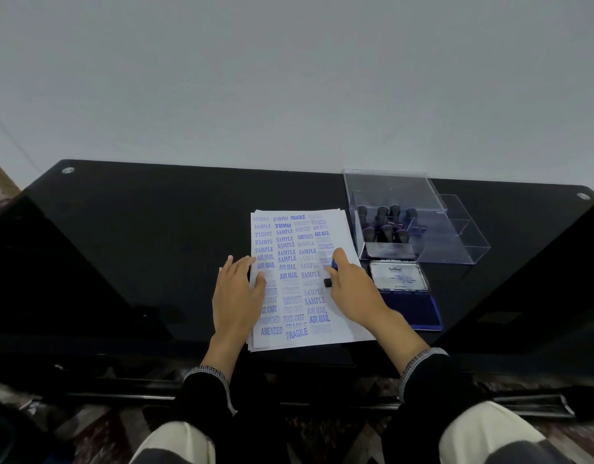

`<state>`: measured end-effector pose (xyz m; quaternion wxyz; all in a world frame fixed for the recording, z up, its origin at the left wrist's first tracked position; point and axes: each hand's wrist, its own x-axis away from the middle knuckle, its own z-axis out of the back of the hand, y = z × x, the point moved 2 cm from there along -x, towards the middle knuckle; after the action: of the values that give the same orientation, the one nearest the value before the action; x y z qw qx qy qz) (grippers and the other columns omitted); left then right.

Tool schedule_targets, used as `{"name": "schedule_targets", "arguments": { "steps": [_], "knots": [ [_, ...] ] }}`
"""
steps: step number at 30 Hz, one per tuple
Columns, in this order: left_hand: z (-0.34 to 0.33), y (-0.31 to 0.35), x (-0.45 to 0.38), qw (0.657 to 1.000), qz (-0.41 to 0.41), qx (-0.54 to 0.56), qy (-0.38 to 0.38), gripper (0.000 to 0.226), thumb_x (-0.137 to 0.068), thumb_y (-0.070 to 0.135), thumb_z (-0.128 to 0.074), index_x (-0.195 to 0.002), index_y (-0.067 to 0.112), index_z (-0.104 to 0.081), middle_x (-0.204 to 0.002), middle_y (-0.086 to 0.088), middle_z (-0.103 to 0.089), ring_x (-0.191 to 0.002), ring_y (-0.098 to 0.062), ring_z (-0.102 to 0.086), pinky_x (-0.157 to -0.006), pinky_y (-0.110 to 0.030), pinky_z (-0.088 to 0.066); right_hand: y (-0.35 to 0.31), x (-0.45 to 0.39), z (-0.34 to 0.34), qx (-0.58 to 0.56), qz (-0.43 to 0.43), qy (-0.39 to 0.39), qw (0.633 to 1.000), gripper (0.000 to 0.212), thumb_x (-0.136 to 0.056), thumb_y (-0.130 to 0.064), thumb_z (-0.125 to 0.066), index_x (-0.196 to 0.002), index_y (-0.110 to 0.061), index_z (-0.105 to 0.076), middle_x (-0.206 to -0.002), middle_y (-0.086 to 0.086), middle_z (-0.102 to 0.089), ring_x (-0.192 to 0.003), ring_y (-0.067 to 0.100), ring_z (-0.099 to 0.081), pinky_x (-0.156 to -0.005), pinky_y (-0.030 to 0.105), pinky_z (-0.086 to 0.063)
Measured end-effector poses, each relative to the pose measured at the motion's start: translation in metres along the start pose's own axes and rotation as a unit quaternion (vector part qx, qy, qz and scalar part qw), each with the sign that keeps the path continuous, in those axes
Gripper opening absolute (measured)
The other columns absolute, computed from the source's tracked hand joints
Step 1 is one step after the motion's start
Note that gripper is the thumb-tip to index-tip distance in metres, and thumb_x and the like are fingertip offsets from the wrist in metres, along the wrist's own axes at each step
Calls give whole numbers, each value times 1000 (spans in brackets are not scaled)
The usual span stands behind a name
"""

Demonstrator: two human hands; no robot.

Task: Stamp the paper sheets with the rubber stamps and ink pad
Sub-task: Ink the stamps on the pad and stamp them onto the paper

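The right hand (347, 286) was curled round a rubber stamp (331, 272), thumb and fingers pinching its dark handle, and the stamp sat down against the right side of the top paper sheet (297, 279). A blue part showed by the thumb and a black end poked out near the fingers; which end carried the die was hard to tell. The left hand (237, 293) lay flat, fingers straight, pressing the left edge of the stack near its middle.

The sheet was already crowded with blue marks: SAMPLE, AIR MAIL, FRAGILE, AMENDED. A fresh print there would likely have landed on an older one and read muddy. If the stamp rocked or slid under the wrist, the mark could have smeared. If the flat hand eased off, the loose sheets might have skewed.

The open ink pad (411, 304) lay just right of the stack, its lid raised on the far side. Beyond it stood the clear plastic box (456, 236) holding roughly 7 more stamps, dim through the walls.

The stamp face was hidden under the hand, so contact could not be confirmed. The sheets below the top one showed only as edges.
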<state>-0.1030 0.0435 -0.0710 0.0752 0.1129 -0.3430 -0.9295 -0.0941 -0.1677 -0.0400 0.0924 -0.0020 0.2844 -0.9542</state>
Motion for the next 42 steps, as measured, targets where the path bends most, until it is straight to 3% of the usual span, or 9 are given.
{"name": "schedule_targets", "arguments": {
  "steps": [5,11,15,21,25,31,35,39,42],
  "knots": [
    [0,2,0,1000,7,-3,-3,42,-99,34,-49,-138,19,-49,-144,5,-49,-146,-14,-22,-117,-43,-28,-4,-6,5,-23,-12,-20,999,13,-99,-10,-40,-102,-16,-30,-88,5,-56,-80,24,-55,-51,30,-34],
    [1,3,0,1000,7,-9,-2,40,-100,33,-49,-137,19,-50,-144,5,-49,-146,-14,-24,-117,-42,-28,-3,15,-6,18,-15,57,998,13,-100,-15,-40,-94,-20,-29,-70,-1,-41,-59,13,-38,-46,27,-23],
    [1,3,0,1000,6,-10,-1,40,-100,34,-49,-137,19,-50,-143,6,-50,-145,-15,-24,-115,-41,-29,-4,20,-8,37,-25,73,996,14,-99,-16,-41,-94,-20,-28,-70,-6,-34,-58,9,-31,-45,26,-21],
    [0,3,-1,1000,0,-14,-2,39,-99,32,-49,-136,18,-52,-142,6,-52,-144,-15,-26,-115,-43,-32,-6,4,3,10,-15,-2,1000,19,-98,-8,-40,-99,-19,-25,-81,1,-51,-72,20,-49,-46,27,-25],
    [1,4,0,1000,-2,-12,-1,38,-99,31,-49,-135,17,-53,-141,5,-52,-144,-17,-28,-115,-43,-31,-8,-4,8,3,-29,-35,999,16,-97,-6,-40,-105,-16,-29,-88,-1,-49,-60,12,-41,-48,27,-27],
    [1,5,0,1000,-4,-13,-1,38,-99,30,-50,-134,16,-53,-141,3,-52,-143,-18,-30,-117,-42,-28,-4,9,-4,19,-26,24,999,18,-97,-8,-41,-98,-20,-27,-81,4,-53,-79,25,-57,-45,28,-24],
    [0,3,-1,1000,-8,-16,0,37,-99,31,-49,-133,17,-53,-141,4,-52,-143,-18,-31,-117,-39,-27,-3,17,-9,31,-30,58,997,19,-96,-10,-43,-94,-20,-27,-74,5,-47,-67,25,-50,-45,27,-21],
    [0,3,-1,1000,-8,-15,4,37,-99,31,-50,-133,17,-54,-140,4,-53,-142,-18,-31,-116,-39,-28,-6,11,-2,35,-26,23,999,17,-96,-7,-43,-104,-15,-31,-84,4,-56,-76,23,-55,-45,27,-24],
    [0,3,0,1000,-8,-14,4,37,-99,31,-49,-133,17,-54,-140,4,-53,-142,-18,-32,-117,-40,-28,-8,3,5,30,-33,-15,999,19,-97,-7,-41,-114,-11,-32,-108,10,-65,-76,21,-51,-51,29,-30]
  ]
}}
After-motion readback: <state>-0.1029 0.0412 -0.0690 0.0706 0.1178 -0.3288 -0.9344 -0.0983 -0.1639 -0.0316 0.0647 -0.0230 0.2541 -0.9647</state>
